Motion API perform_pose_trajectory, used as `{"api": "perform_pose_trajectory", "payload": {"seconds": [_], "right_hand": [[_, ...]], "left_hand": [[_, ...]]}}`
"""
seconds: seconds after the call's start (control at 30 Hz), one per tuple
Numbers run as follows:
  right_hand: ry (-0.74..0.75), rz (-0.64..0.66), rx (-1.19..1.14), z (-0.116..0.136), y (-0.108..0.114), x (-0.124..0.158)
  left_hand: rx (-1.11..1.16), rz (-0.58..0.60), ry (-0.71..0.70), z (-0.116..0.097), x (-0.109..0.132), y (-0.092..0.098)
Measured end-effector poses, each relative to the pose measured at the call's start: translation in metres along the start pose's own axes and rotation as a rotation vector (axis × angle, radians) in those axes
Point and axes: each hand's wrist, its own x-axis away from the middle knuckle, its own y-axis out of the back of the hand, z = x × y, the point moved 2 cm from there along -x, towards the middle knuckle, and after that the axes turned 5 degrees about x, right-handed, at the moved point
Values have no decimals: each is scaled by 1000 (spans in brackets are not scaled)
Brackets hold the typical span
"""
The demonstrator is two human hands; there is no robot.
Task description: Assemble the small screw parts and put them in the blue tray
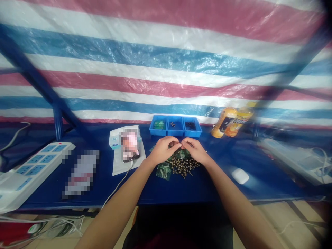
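Observation:
My left hand (166,149) and my right hand (193,149) meet at their fingertips over a pile of small brass-coloured metal parts (184,166). The fingers of both are curled into a pinch; whatever lies between them is too small to make out. Beside the pile, under my left wrist, rests a small clear-green plastic packet (164,171) with pale pieces inside. More green packets show partly beneath my hands. Just beyond stands a blue three-part tray (176,133), with green packets on its left, a few small metal parts in the middle and dark small parts on its right.
Left of my arms, a phone (130,145) with a cable lies on a white packet (119,164). Power strips (44,162) flank the blue table. Two orange bottles (224,121) stand at the back right; a white case (240,176) sits near my right forearm.

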Motion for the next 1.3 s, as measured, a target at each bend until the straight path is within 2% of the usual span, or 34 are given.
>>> {"api": "perform_pose_trajectory", "payload": {"seconds": [0.23, 0.43, 0.63, 0.7, 0.8, 0.87, 0.97, 1.03, 1.17, 1.3], "right_hand": [[-51, -79, -280, -7, 8, -2], [-156, -180, -306, -18, 13, -5], [-272, -468, -363, -24, 21, -8], [-284, -497, -382, -24, 23, -9], [-257, -469, -313, -25, 28, -9], [-230, -416, -148, -25, 34, -7], [-184, -240, 199, -26, 45, -2], [-140, -119, 347, -27, 52, 3], [-104, 24, 467, -27, 63, 12], [-134, 79, 512, -28, 68, 17]], "left_hand": [[-35, -118, 60, 6, -1, 4], [-38, -121, 61, 6, -1, 5], [-55, -105, 84, 7, -1, 4], [-67, -102, 83, 9, -1, 3], [-91, -111, 84, 11, -1, 2], [-95, -113, 89, 13, -1, 2], [-102, -101, 100, 14, -1, 3], [-110, -98, 104, 15, -1, 3], [-107, -102, 106, 15, -1, 3], [-110, -110, 96, 16, -1, 3]]}}
